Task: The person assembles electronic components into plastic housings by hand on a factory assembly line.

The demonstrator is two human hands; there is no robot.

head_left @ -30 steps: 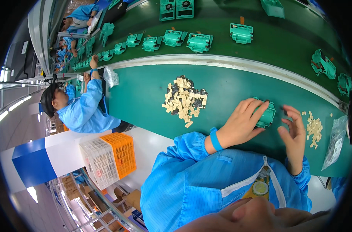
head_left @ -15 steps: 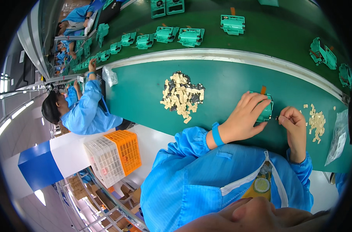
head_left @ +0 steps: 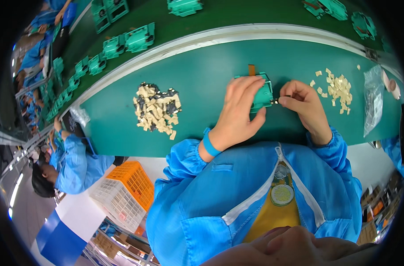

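Observation:
A teal plastic housing [head_left: 266, 92] lies on the green bench in front of me, with an orange-brown ribbon [head_left: 251, 69] sticking up from its far edge. My left hand [head_left: 236, 103] grips the housing from the left, fingers across its top and thumb by its near edge, covering much of it. Beside its right edge, my right hand [head_left: 305, 105] pinches a small dark part with a shiny end [head_left: 275, 101]. That end sits right at the housing's edge; whether it has gone in, I cannot tell. The fingertips hide the rest of the part.
Left on the bench lies a pile of cream and black small parts [head_left: 155, 108]; cream pieces [head_left: 339, 88] are scattered right, beside a clear plastic bag [head_left: 373, 102]. Beyond a pale rail [head_left: 255, 30], more teal housings [head_left: 139, 37] stand on a green belt. A co-worker [head_left: 73, 164] sits left.
My right hand has brought the small part closer to the housing's right edge. The left hand keeps its grip on the housing. The whole view has shifted with my head.

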